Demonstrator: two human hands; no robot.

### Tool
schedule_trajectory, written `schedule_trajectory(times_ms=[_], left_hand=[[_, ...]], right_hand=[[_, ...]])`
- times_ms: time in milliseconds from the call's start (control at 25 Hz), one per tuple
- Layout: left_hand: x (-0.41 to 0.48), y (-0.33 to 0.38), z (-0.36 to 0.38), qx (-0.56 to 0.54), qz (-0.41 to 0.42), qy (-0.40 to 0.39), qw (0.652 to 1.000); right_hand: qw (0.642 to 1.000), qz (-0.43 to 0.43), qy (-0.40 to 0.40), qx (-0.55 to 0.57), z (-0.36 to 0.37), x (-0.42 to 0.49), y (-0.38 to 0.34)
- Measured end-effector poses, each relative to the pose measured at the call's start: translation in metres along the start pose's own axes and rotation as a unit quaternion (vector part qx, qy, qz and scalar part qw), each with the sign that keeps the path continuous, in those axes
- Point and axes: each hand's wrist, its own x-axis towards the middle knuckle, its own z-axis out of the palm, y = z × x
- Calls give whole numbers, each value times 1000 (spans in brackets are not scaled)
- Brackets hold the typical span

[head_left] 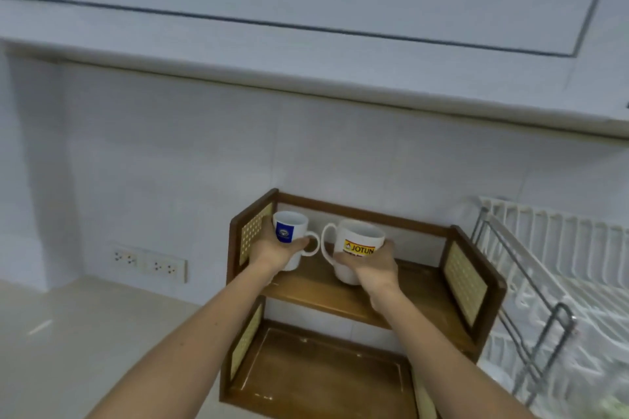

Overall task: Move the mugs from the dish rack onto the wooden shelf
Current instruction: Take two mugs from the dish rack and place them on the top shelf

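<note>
We hold two mugs at the same time, one in each hand, in the middle of the frame. Our left hand (277, 250) wraps around the small white mug with the blue square label (289, 231). Its handle points to the right. Our right hand (371, 265) wraps around the bigger white mug with the yellow and red label (359, 241). Its handle points to the left, so the two handles sit just beside each other. Both mugs stand upright with the open side up.

The mugs are at the top board of the brown wooden shelf with woven yellow side panels (340, 296). We cannot tell if their bottoms touch the board or hang just above it. The small mug is near the left side panel. The bigger mug is nearer the middle. The lower board of the shelf has nothing on it.

The white wire dish rack with a silver metal frame (558, 269) stands at the right edge of the frame, just beside the shelf. The part of it we can see holds no mugs.

Two white wall sockets (149, 264) sit on the white tiled wall at the lower left. A white cupboard (306, 10) hangs across the top of the frame. The pale countertop (68, 333) fills the lower left corner.
</note>
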Motion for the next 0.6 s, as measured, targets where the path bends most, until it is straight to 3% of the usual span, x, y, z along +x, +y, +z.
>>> schedule_trajectory(times_ms=[600], left_hand=[[13,-13,3,16,28,-17,999]], right_hand=[[999,-48,-11,-14,0,8,19]])
